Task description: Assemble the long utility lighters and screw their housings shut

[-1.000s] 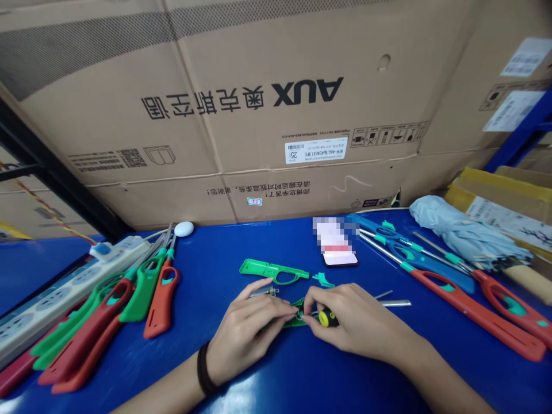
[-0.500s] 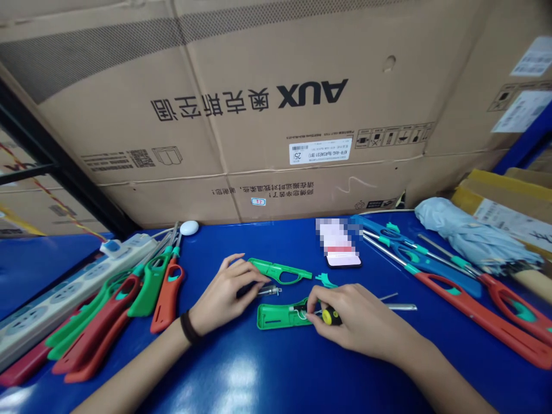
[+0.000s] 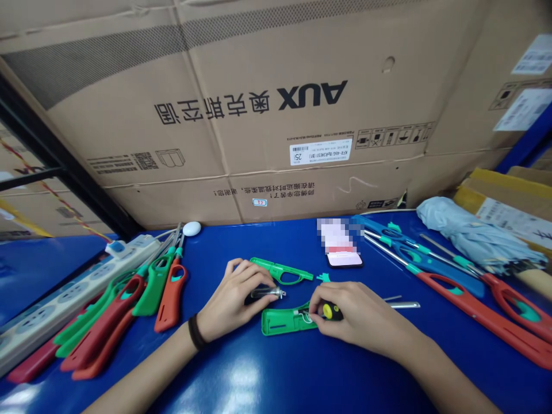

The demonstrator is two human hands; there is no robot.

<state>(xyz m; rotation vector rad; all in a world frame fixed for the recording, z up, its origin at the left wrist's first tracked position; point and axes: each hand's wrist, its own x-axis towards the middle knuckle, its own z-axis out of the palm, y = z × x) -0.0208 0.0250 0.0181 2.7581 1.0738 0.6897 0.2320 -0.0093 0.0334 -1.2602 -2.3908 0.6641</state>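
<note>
My left hand (image 3: 241, 299) is closed on a small clear fuel tank (image 3: 264, 292) with a metal valve end pointing right, pinched between thumb and fingers. My right hand (image 3: 349, 310) grips a screwdriver (image 3: 331, 311) with a black and yellow handle; its tip is hidden. Under the right fingers lies an open green lighter shell half (image 3: 278, 322) with a white wire and a small dark part inside. Behind both hands rests the other green shell half (image 3: 282, 270), with a loose teal trigger (image 3: 323, 277) beside it. A metal tube (image 3: 405, 305) sticks out beyond my right hand.
Red and green lighters (image 3: 144, 287) lie at the left by a white power strip (image 3: 81, 287). On the right are red and blue lighters (image 3: 457, 287) and a folded light-blue umbrella (image 3: 466, 230). A phone (image 3: 342, 250) lies at the back before a large carton (image 3: 259, 57).
My left hand has shifted slightly right, and the fuel tank is tilted and shows more between its fingers. My right hand stays at the green shell half with the screwdriver.
</note>
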